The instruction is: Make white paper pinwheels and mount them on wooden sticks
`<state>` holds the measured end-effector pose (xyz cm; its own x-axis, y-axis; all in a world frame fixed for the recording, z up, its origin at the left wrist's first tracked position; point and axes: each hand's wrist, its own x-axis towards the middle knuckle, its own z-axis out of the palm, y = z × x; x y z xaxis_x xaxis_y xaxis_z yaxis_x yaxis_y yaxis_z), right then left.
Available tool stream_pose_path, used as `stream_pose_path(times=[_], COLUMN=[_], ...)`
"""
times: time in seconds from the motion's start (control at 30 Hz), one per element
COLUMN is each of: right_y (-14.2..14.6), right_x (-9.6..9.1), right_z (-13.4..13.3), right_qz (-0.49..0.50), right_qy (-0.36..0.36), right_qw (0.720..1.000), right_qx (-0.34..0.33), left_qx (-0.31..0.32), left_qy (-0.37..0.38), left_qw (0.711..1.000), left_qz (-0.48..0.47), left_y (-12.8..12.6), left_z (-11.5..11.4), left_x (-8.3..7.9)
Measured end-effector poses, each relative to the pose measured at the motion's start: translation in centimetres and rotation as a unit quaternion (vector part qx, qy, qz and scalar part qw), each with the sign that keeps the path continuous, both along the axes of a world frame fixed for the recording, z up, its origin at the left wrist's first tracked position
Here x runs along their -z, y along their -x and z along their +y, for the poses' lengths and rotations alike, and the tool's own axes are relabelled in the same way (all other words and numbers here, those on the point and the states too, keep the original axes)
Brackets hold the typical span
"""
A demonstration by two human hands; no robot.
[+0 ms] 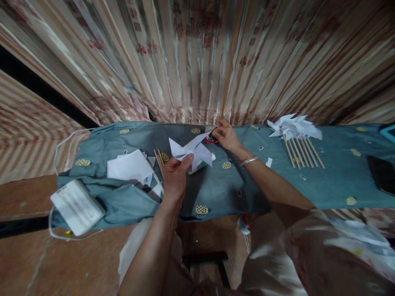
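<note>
My left hand (175, 174) grips a white paper pinwheel (201, 153), thumb pressed near its centre. My right hand (227, 137), a bangle on its wrist, is at a small red box (210, 139) with dark contents. Its fingers are curled together at the box's edge; anything between them is too small to make out. Partly hidden under the pinwheel lies a green and white object (199, 167). A few thin wooden sticks (158, 158) lie just beyond my left hand.
White paper sheets (129, 165) lie left on the blue-green cloth (222, 185). Finished pinwheels (294, 126) on wooden sticks (302, 153) are stacked at the right. A dark phone-like object (381, 174) is far right. A white box with a cable (77, 206) sits at the left edge. A curtain (197, 61) hangs behind.
</note>
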<state>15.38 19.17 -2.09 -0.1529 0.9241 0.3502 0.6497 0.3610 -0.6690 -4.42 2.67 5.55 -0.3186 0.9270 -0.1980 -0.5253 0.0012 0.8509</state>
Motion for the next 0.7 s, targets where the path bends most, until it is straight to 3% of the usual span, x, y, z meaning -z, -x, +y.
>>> stream_pose_path(times=[0.2,0.5,0.7], right_y=[-1.2,-2.7,-3.1], right_x=[-0.4,-1.2,-0.7], right_z=[-1.4,-14.3,-16.3], right_qz=[0.067,-0.042,-0.073], right_qy=[0.045,0.081,0.081], right_qw=[0.997,0.988,0.985], right_qx=[0.007,-0.128,-0.133], left_qx=[0.004,0.023,0.040], left_qy=[-0.003,-0.015,-0.027], left_qw=[1.000,1.000,0.998], left_qz=[0.006,0.014,0.049], left_y=[0.0,-0.9,-1.2], left_z=[0.0,-0.2,-0.1], left_x=[0.0,0.3,1.1])
